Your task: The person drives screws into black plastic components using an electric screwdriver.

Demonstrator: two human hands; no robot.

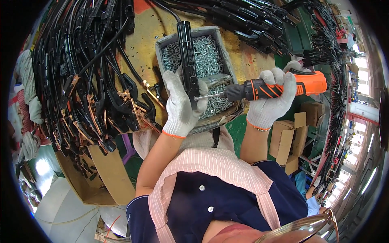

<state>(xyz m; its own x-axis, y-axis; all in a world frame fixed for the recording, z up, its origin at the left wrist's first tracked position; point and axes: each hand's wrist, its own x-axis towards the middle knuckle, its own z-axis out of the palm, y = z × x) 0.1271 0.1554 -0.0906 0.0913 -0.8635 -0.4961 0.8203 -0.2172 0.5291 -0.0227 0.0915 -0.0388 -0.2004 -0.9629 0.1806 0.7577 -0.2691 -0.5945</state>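
My left hand [178,109], in a white knit glove, is closed around a black tubular handle [187,52] with a cable leaving its far end. My right hand [271,99], gloved the same way, grips an orange and black power screwdriver [311,82] held level. Its thin bit [208,96] points left and meets the near end of the handle beside my left fingers. Whether a screw sits at the tip is too small to tell. Beneath the handle stands a worn grey bin [228,60] holding many small silver screws [207,54].
Black cabled clamps with copper-coloured jaws [93,101] are heaped on the left. More black handles [259,26] lie at the far right of the yellowish worktable [243,60]. Cardboard boxes stand below, one at lower left [115,174], another at right [281,139].
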